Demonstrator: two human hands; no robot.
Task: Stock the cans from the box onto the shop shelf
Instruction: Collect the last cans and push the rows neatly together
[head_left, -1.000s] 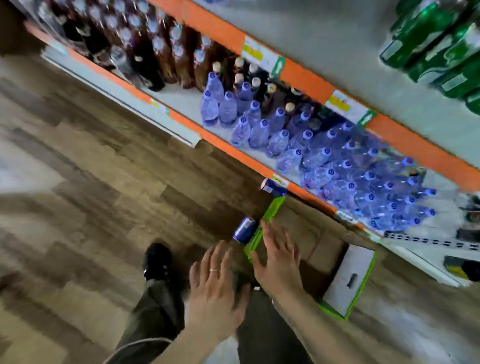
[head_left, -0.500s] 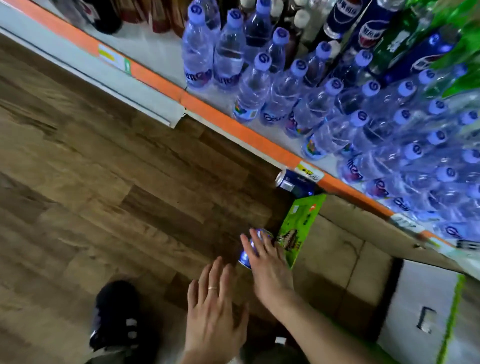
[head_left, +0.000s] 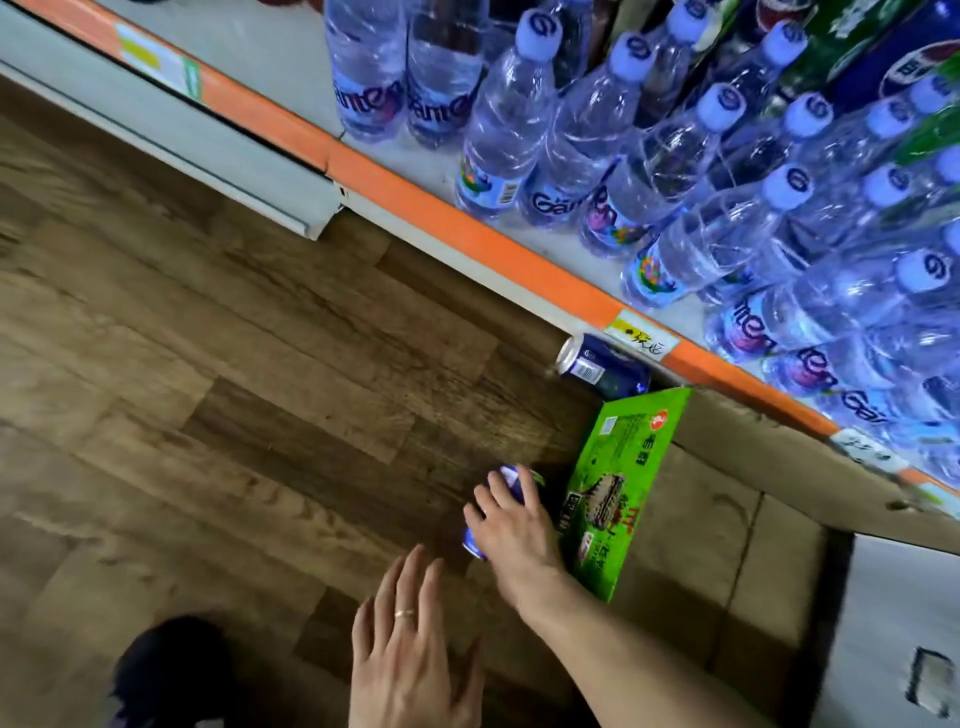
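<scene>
I see the right hand (head_left: 514, 525) curled over a fallen can (head_left: 506, 486) on the floor (head_left: 208, 415) at the box's (head_left: 618, 493) 9 o'clock, left hand (head_left: 410, 649) spread, empty; advise firm wrap before lifting.

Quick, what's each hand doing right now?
Left hand: open, fingers spread above the floor, holding nothing.
Right hand: fingers curled over the blue can lying on the floor beside the green box.

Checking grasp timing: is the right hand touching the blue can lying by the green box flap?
Touching. The head view shows the right hand laid over the blue can, fingers curled across its side, no gap visible.
</scene>
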